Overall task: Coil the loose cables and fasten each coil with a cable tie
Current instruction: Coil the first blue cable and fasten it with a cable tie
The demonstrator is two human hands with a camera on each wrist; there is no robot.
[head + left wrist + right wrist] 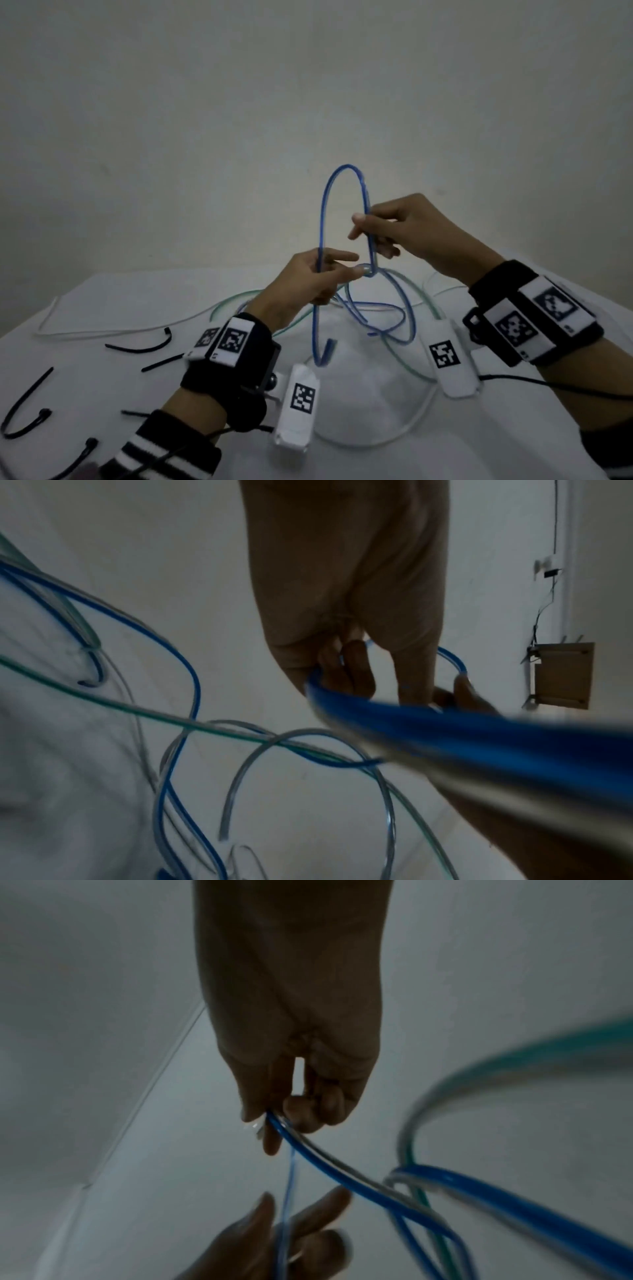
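Observation:
A blue cable [346, 167] rises in a tall loop above the white table [376, 455]. My left hand [323, 274] grips one side of the loop [320, 681], with its free end hanging down toward the table. My right hand [371, 228] pinches the other side of the loop [274, 1119], higher and to the right. The rest of the blue cable lies in loose curves below my hands, crossed by a green cable [404, 363] and a clear cable [113, 329]. Several black cable ties [144, 347] lie on the table at the left.
A pale wall rises right behind the table's far edge. The cable tangle covers the middle of the table under my hands. A black wire [548, 385] trails from my right wrist across the table's right side. A small wooden box [561, 676] hangs on the wall in the left wrist view.

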